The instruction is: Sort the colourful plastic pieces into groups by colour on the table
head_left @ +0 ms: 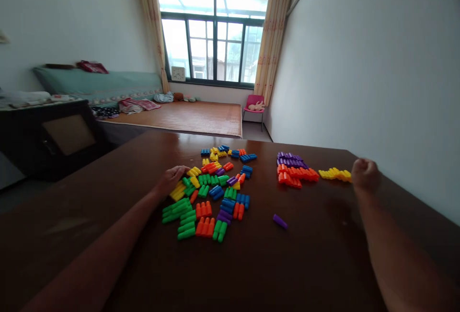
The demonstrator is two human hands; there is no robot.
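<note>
Bullet-shaped plastic building pegs lie in a mixed pile [212, 179] at the table's middle: green, blue, orange, yellow and purple, several joined side by side. My left hand [174, 179] is at the pile's left edge, fingers together against some yellow pegs [194, 171]; its fingertips are partly hidden. More yellow pegs [178, 191] lie just below it. On the right, my right hand [364, 174] is closed in a fist at the right end of a yellow row of pegs [335, 174], covering that end. Left of this row are joined orange pegs [296, 173] and purple pegs [291, 159].
A single purple peg [280, 221] lies apart on the dark brown table [251, 273]. Beyond the table are a bed [194, 114], a pink chair [255, 101] and a window. A dark cabinet [68, 130] stands at left; a white wall rises at right.
</note>
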